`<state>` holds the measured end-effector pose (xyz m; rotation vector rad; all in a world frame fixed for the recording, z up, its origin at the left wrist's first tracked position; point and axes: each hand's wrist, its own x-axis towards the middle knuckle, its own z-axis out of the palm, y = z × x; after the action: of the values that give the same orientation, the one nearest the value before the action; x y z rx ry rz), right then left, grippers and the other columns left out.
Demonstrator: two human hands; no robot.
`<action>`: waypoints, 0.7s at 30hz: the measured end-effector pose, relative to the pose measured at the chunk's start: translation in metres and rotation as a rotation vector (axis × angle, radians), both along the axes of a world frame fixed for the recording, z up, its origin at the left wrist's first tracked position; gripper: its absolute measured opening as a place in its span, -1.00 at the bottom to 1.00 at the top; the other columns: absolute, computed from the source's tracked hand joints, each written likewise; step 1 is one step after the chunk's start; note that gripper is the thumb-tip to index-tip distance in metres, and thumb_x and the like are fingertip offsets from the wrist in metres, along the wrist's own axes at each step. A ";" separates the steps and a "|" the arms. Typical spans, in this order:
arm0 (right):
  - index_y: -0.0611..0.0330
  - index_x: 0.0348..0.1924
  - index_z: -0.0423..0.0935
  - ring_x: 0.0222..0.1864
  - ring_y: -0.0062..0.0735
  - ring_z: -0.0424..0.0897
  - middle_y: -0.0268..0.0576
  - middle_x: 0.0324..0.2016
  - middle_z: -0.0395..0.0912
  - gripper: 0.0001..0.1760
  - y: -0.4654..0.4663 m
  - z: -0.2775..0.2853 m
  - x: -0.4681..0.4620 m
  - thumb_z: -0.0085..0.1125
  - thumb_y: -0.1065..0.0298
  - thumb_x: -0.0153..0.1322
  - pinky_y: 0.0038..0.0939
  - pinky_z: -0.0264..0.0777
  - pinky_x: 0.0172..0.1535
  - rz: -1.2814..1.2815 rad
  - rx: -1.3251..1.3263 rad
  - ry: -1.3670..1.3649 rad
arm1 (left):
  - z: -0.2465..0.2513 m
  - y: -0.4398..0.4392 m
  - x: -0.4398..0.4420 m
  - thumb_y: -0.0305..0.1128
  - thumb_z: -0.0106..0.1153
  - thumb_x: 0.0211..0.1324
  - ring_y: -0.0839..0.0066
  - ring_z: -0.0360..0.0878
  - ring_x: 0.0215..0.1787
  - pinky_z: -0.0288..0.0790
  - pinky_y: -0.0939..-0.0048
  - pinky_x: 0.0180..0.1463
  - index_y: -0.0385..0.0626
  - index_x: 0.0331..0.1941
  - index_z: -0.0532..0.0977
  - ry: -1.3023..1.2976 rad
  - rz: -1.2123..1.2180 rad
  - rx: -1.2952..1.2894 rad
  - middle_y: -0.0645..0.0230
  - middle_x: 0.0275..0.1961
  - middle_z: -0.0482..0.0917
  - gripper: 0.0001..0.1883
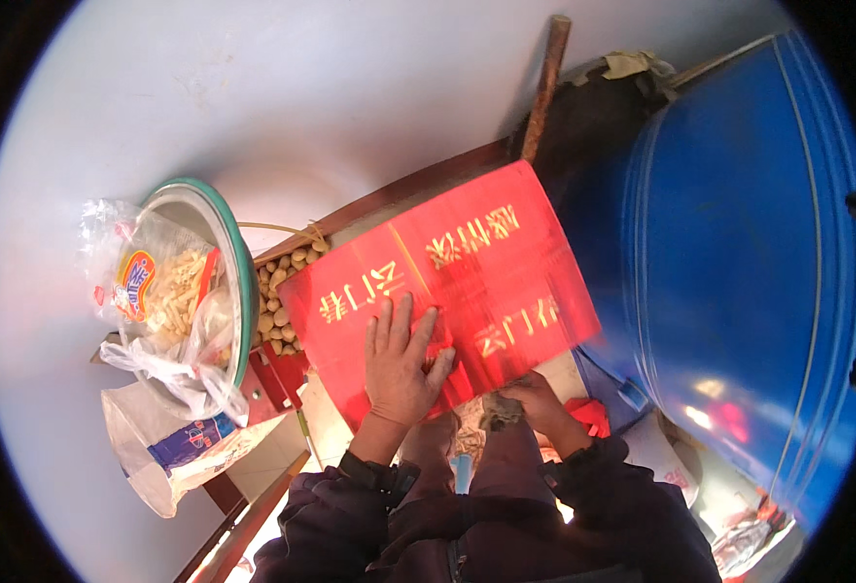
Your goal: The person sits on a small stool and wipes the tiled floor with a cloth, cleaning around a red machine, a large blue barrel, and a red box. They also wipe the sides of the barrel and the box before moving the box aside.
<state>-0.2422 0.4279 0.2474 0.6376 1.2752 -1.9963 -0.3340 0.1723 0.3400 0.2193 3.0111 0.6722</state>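
A red cardboard carton (486,284) with gold writing lies tilted before me. My left hand (401,361) rests palm down on its near left part, fingers somewhat spread. Below the carton's near edge, my right hand (544,404) grips a crumpled grey rag (501,412). The carton hides part of that hand's fingers. Past the carton's left edge, a crate of walnuts (278,306) is partly covered by it.
At left, a green-rimmed basin (242,291) holds a bag of snacks (176,291) and a knotted plastic bag (202,372). An open white sack (180,452) is below. A large blue barrel (727,240) fills the right; a wooden stick (546,87) leans against the wall.
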 end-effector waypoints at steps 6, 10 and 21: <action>0.25 0.11 0.59 -0.12 -0.43 0.69 -0.20 -0.16 0.70 -0.56 -0.055 0.078 0.010 0.19 0.56 0.34 -0.39 0.57 -0.06 0.311 0.355 0.390 | 0.010 -0.024 0.108 -0.05 0.27 0.21 0.01 0.21 0.56 0.04 -0.13 0.56 0.06 0.34 0.47 -0.098 -0.205 0.157 0.16 0.51 0.33 -0.38; 0.28 -0.05 0.52 -0.12 -0.46 0.61 -0.19 -0.14 0.60 -0.66 -0.029 0.125 -0.048 0.19 0.62 0.30 -0.40 0.52 -0.09 -0.128 0.582 0.599 | 0.007 -0.040 0.160 -0.21 0.27 0.20 0.04 0.19 0.57 0.04 -0.11 0.55 0.03 0.34 0.47 -0.119 -0.164 0.064 0.19 0.51 0.34 -0.41; 0.17 -0.06 0.60 -0.08 0.10 0.58 0.00 -0.14 0.55 -0.61 -0.114 0.126 0.007 0.27 0.39 0.23 -0.06 0.53 -0.04 0.838 0.703 1.303 | 0.023 -0.033 0.240 -0.19 0.20 0.27 -0.07 0.61 0.15 0.49 0.03 0.22 -0.14 0.20 0.54 -0.855 0.383 0.184 -0.03 0.08 0.66 -0.53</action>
<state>-0.2356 0.3135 0.3737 -1.0242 2.4310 -1.0618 -0.0943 0.1389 0.3633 -0.5211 2.1705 0.7999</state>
